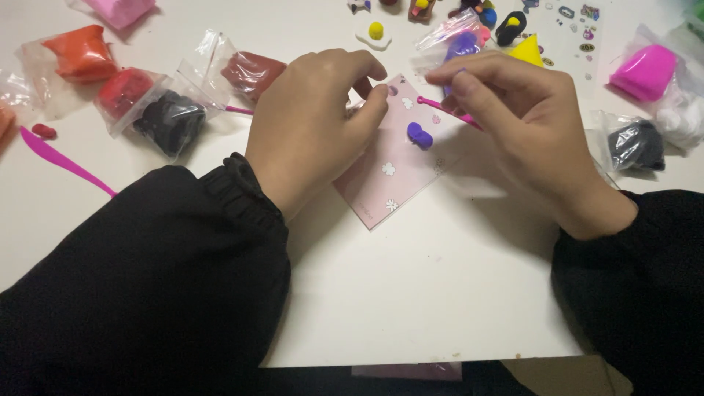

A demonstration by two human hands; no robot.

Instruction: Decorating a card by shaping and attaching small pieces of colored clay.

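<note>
A pink card printed with small white flowers lies on the white table. A small purple clay lump rests on it. My left hand hovers over the card's left corner, thumb and fingers pinched together; whether a bit of clay sits between them is hidden. My right hand holds a thin pink modelling tool, whose ball tip points left toward my left fingertips, just above the purple lump.
Clear bags of clay lie around: orange, red, black, brown, purple, magenta, dark grey. A pink plastic knife lies at left. Small clay figures and a sticker sheet sit at the back.
</note>
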